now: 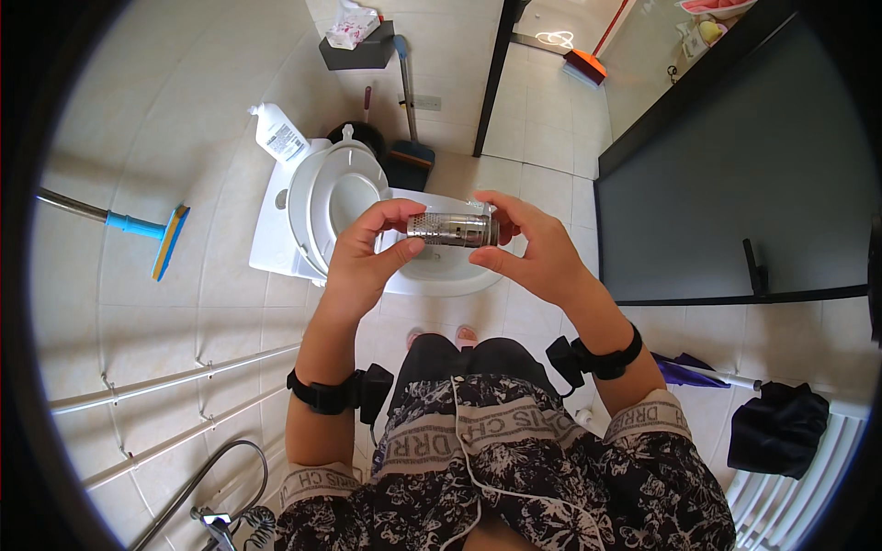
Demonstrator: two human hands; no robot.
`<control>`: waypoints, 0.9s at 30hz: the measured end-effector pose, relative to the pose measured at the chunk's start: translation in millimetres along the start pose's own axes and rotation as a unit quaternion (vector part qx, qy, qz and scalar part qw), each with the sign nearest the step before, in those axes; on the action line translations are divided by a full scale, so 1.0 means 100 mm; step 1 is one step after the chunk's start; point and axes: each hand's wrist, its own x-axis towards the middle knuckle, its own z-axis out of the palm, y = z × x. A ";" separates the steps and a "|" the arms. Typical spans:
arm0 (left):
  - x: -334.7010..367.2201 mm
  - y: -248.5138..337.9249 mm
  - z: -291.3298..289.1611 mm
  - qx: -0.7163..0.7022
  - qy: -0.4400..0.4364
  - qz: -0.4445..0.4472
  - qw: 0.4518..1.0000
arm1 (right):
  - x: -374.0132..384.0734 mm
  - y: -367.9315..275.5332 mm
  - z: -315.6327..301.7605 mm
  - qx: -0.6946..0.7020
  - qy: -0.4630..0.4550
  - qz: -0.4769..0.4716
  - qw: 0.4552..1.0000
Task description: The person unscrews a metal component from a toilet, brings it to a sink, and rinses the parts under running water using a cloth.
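Between my two hands, a perforated metal cylinder (448, 230) lies sideways above the white bowl of a toilet (450, 281). It has small holes round its left part and a smoother, shiny right part. My left hand (372, 257) grips the left end, thumb below and fingers above. At the other end, my right hand (533, 243) pinches the rim between thumb and fingers. The raised toilet seat and lid (317, 197) stand to the left of the bowl. Part of the bowl is hidden behind the cylinder and my hands.
A white bottle (278, 133) stands behind the lid. A dustpan (410, 165) leans at the far wall below a dark shelf (356, 50) with a tissue pack. On the left is a squeegee (171, 241), above white rails (175, 378). A dark door (735, 184) stands at the right.
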 end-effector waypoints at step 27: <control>0.95 -0.40 0.79 -0.193 -0.067 -0.273 0.940 | 0.16 0.85 -0.58 0.151 0.057 0.075 0.984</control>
